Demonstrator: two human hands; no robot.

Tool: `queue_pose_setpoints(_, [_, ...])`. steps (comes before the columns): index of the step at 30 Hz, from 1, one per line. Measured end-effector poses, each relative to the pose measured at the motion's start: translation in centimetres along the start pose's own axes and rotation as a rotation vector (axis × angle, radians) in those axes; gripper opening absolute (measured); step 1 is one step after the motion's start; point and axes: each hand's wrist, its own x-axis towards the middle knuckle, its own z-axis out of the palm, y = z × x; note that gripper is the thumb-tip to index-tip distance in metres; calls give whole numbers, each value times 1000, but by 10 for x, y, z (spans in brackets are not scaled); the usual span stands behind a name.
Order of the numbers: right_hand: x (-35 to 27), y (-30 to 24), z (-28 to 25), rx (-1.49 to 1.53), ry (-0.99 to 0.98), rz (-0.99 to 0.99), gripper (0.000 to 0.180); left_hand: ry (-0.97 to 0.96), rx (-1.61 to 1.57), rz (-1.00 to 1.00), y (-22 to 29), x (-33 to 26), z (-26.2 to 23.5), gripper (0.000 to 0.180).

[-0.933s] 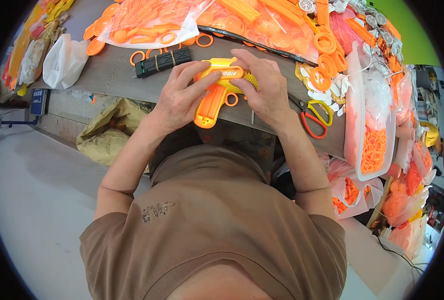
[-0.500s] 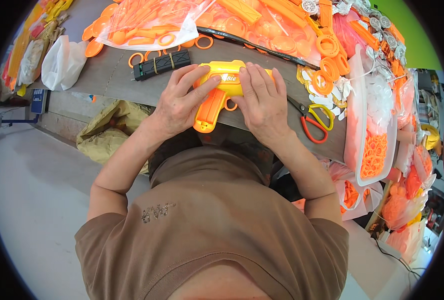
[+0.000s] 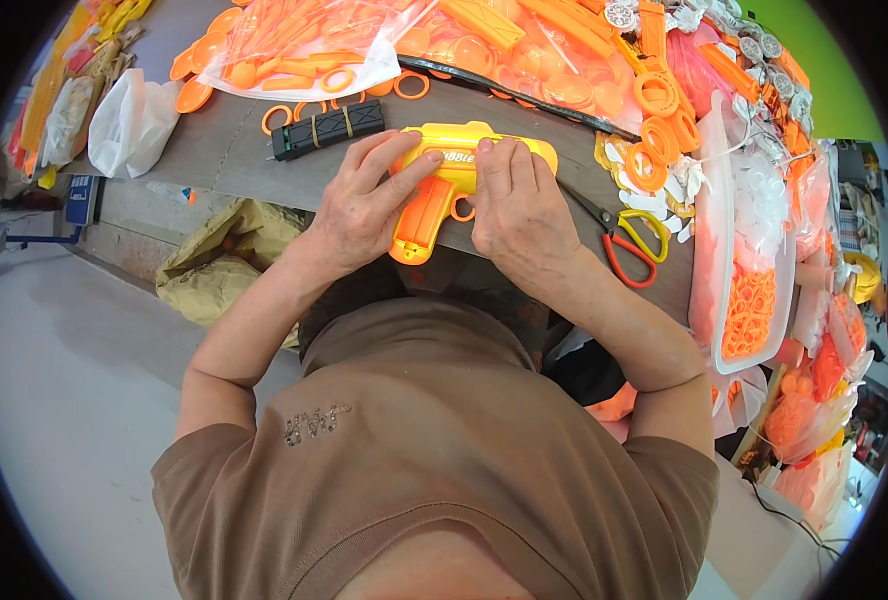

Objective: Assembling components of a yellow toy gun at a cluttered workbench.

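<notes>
A yellow toy gun [image 3: 457, 182] with an orange handle and trigger ring is held at the table's front edge, its handle toward me. My left hand [image 3: 359, 205] is closed around the gun's left end, thumb and fingers on the yellow body. Bent fingers of my right hand [image 3: 526, 220] press on the top face of the body, right of the printed label; its right end shows beyond them. What the undersides of both hands touch is hidden. Beyond my left hand lies a black block [image 3: 329, 132] wrapped with bands. Scissors [image 3: 605, 217] with red and yellow handles lie right of my right hand.
Loose orange parts and a clear bag [image 3: 374, 85] of them cover the far table. A dark strip [image 3: 524, 97] crosses in front. A translucent bin [image 3: 704, 260] of orange rings stands at right. A white bag [image 3: 129, 130] sits far left; a tan sack [image 3: 204, 275] is below the table edge.
My right hand's fingers have drawn together and bent on the gun, uncovering its right end and more of the label. My right forearm has swung outward. My left hand keeps its hold.
</notes>
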Motion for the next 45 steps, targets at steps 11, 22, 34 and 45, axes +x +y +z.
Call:
queue_pose_setpoints(11, [1, -1, -6, -129, -25, -13, 46, 20, -15, 15, 2, -1, 1, 43])
queue_pose_setpoints(22, [-6, -5, -3, 366, 49, 231, 60, 28, -23, 1, 3, -2, 1, 43])
queue_pose_setpoints(34, [-13, -12, 30, 324, 164, 262, 65, 21, -36, -22, 2, -3, 4, 43])
queue_pose_setpoints(45, [-23, 9, 27, 952, 322, 674, 48, 113, -295, -210, 9, -4, 5, 47])
